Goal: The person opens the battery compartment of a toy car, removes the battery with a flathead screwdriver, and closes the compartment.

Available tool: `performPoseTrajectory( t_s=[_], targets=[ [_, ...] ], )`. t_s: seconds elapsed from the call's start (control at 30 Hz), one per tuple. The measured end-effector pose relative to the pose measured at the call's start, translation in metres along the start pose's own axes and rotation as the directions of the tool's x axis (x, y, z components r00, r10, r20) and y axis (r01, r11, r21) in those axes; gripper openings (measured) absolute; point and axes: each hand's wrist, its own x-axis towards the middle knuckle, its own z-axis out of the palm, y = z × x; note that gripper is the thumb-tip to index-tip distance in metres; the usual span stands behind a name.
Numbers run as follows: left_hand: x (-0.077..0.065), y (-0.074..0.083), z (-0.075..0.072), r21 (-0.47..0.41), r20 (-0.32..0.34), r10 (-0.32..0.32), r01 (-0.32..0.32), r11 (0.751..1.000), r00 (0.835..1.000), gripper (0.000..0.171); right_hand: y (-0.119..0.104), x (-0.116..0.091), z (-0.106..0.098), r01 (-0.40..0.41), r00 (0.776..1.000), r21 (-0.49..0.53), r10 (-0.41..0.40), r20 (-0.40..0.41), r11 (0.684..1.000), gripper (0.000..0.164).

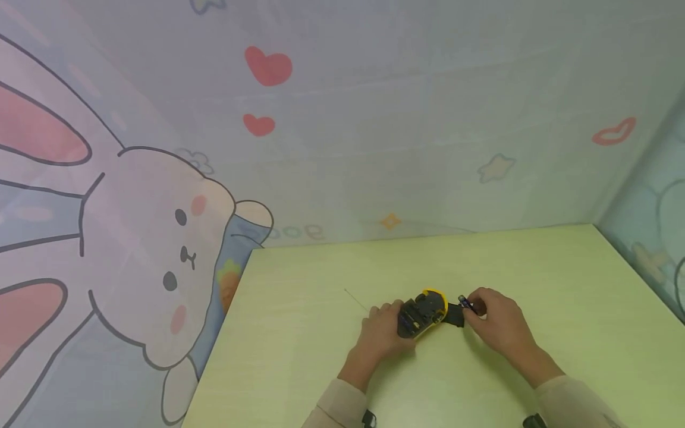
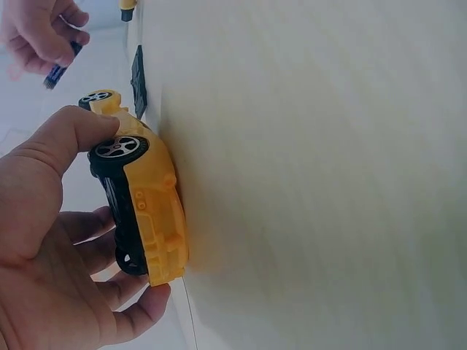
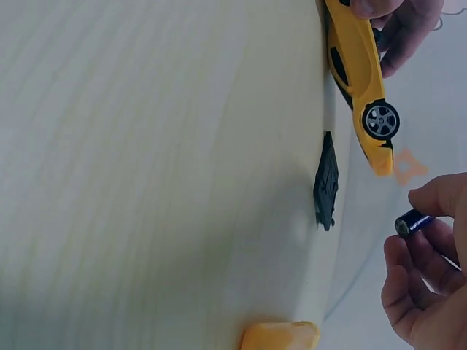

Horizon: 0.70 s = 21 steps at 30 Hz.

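Left hand (image 1: 379,331) is holding upturned toy car (image 2: 159,211), well short of far edge of desk (image 1: 289,291); right hand (image 1: 500,321) is pinching battery (image 3: 414,222). Probably changing battery; next move seemingly calling for steady car.

The toy car (image 2: 157,211) is in the left fingers (image 2: 142,313), the battery (image 3: 414,222) is in the right fingers (image 3: 398,288), the flat piece (image 3: 327,182) lies on the tabletop (image 1: 299,345) between the left and right fingers, near the right ones, and the wall (image 1: 374,148) stands up behind them all.
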Motion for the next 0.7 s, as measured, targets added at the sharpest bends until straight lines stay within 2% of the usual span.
performPoseTrajectory(
  t_s=[0.1,0.3,0.47,0.7],
  targets=[
    [0.0,-0.001,0.001,0.001,0.0,-0.001,0.001,1.0,1.0,0.085,0.003,-0.002,-0.002,-0.015,1.0,-0.002,0.015,0.013,1.0,0.015],
    [0.0,-0.001,0.001,-0.003,-0.001,0.001,-0.001,1.0,1.0,0.086,0.009,-0.005,-0.004,0.025,0.999,-0.055,-0.022,0.049,0.998,0.036],
    [0.0,0.0,0.0,-0.016,-0.006,0.002,-0.002,1.0,1.0,0.086,0.014,-0.007,-0.004,0.001,0.995,-0.095,0.009,0.099,0.995,0.032],
    [0.0,-0.001,0.002,-0.019,-0.013,0.007,-0.007,1.0,1.0,0.086,0.021,-0.009,-0.002,-0.049,0.969,-0.134,0.079,0.234,0.99,0.031]
  ],
)
